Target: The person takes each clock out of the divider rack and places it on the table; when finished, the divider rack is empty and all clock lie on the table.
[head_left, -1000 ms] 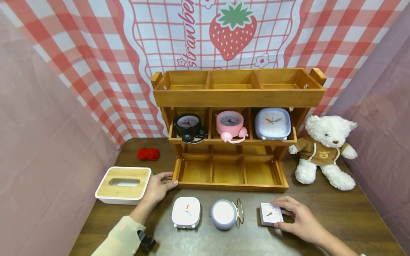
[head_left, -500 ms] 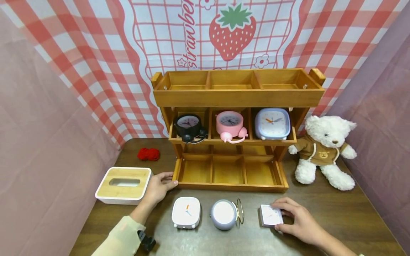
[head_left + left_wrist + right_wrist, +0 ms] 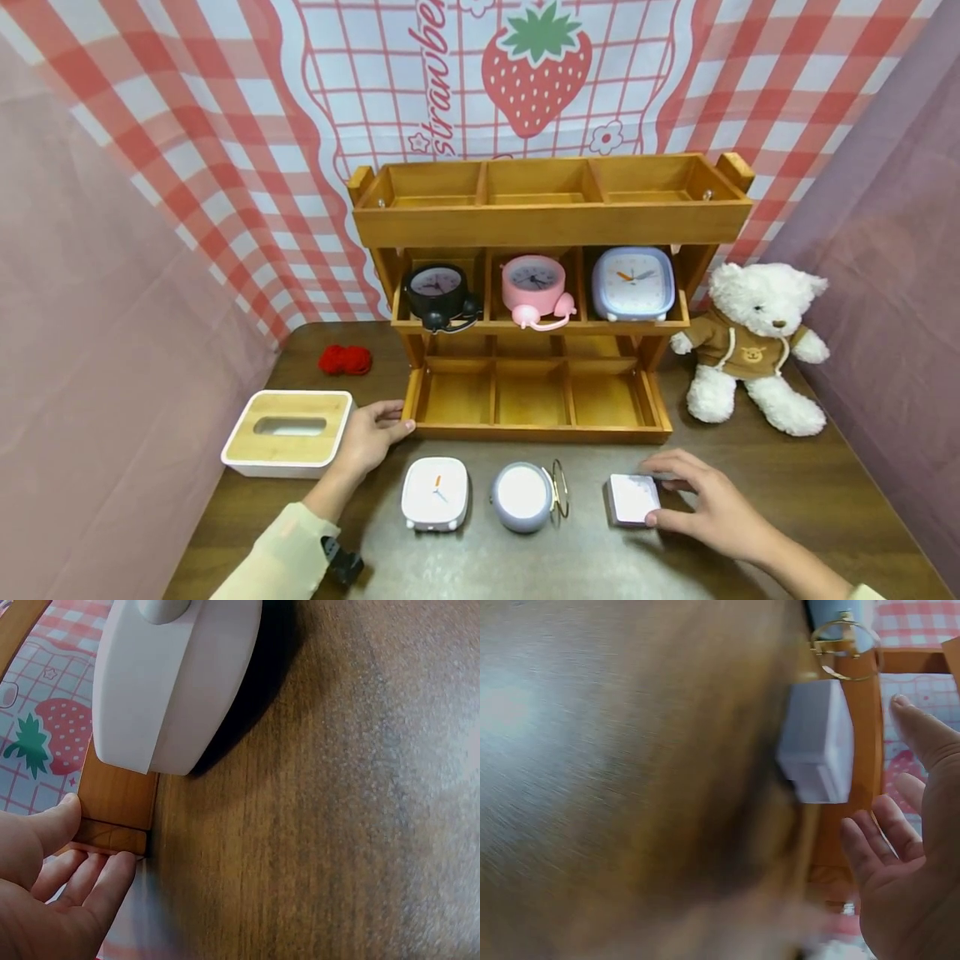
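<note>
My left hand (image 3: 367,437) grips the front left corner of a wooden shelf (image 3: 540,434), thumb on one side and fingers on the other in the left wrist view. To the right, my right hand (image 3: 708,508) is spread beside a small square lilac alarm clock (image 3: 633,500). A gap shows between that clock (image 3: 817,742) and the fingers (image 3: 896,829) in the right wrist view. Left of it on the table are a round grey-lilac alarm clock (image 3: 522,498) with a gold ring and a white rounded-square alarm clock (image 3: 435,493).
The shelf's middle tier holds a black alarm clock (image 3: 437,292), a pink one (image 3: 534,287) and a lilac-blue one (image 3: 634,283). A white teddy bear (image 3: 757,354) sits at right. A tissue box (image 3: 281,429) and a red yarn bundle (image 3: 345,359) stand at left.
My right hand has let go of the small square clock and drawn slightly to the right of it. The left hand stays on the shelf corner. The head view has shifted a little.
</note>
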A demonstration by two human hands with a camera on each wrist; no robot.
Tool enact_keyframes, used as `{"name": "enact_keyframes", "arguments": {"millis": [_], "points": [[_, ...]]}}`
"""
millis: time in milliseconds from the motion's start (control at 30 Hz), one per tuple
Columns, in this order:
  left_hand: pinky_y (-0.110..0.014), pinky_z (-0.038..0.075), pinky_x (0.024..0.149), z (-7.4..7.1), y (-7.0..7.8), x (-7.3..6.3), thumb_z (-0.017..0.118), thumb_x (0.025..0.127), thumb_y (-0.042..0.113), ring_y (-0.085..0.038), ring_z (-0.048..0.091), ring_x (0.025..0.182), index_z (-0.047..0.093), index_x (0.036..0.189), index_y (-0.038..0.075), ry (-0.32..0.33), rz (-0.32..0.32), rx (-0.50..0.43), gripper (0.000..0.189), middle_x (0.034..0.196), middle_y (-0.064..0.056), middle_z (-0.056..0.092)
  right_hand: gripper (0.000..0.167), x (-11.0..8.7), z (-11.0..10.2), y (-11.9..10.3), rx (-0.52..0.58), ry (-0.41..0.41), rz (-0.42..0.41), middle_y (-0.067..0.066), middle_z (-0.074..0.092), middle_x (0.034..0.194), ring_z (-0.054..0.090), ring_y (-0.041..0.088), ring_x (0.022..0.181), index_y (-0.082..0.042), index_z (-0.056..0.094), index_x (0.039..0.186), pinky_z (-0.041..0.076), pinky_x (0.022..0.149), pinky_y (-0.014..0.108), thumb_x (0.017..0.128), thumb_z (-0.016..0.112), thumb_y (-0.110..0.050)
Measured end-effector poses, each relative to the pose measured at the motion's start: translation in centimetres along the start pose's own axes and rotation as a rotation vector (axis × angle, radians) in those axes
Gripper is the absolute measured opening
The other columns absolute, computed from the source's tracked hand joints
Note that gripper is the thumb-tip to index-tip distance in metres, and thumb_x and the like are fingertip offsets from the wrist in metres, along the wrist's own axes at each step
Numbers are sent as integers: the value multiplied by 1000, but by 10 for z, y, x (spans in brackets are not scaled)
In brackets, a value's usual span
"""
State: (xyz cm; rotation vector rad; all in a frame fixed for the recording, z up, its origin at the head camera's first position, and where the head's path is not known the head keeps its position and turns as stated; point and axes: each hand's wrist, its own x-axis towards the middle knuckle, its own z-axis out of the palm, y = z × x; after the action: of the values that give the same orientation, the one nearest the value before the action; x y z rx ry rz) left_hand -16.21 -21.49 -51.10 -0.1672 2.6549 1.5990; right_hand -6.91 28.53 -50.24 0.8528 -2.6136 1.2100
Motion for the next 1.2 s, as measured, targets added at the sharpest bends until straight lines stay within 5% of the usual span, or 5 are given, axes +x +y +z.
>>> {"name": "enact_keyframes", "arguments": {"millis": [233, 433, 700, 1067, 1200], "points": [[-28, 58, 81, 0, 0, 1, 79, 89, 6, -33, 72, 106, 65, 131, -7, -11, 5, 1, 46, 117, -24, 71, 63, 19, -24, -24, 0, 36, -77, 5, 65, 124, 61, 5, 115, -13, 66, 128, 56, 89, 20, 72, 93, -8], [-25, 57, 80, -1, 1, 2, 78, 90, 6, -34, 72, 107, 65, 131, -7, -26, 7, -13, 45, 118, -25, 71, 65, 44, -48, -51, -152, 74, -99, -4, 65, 126, 61, 3, 114, -17, 67, 126, 50, 94, 13, 68, 96, -10], [-23, 57, 81, 0, 2, 1, 78, 90, 7, -36, 70, 114, 64, 134, -6, -28, -8, -42, 48, 124, -27, 69, 60, 79, -75, -82, -231, 265, -113, 1, 69, 121, 57, -6, 113, -12, 71, 120, 45, 94, 6, 65, 94, -2], [-27, 59, 85, -1, 1, 3, 77, 91, 6, -39, 68, 117, 59, 138, -8, -55, 7, -39, 52, 129, -30, 66, 64, 104, -85, -91, -262, 488, 60, 9, 69, 121, 52, -12, 105, -6, 69, 126, 39, 92, 5, 68, 95, -7], [-26, 58, 85, -2, 0, 4, 76, 92, 7, -40, 67, 119, 56, 141, -7, -73, 16, -35, 55, 133, -30, 64, 73, 117, -83, -89, -261, 528, 98, 10, 65, 130, 52, 2, 106, -8, 66, 133, 34, 91, 10, 66, 96, -12]]}}
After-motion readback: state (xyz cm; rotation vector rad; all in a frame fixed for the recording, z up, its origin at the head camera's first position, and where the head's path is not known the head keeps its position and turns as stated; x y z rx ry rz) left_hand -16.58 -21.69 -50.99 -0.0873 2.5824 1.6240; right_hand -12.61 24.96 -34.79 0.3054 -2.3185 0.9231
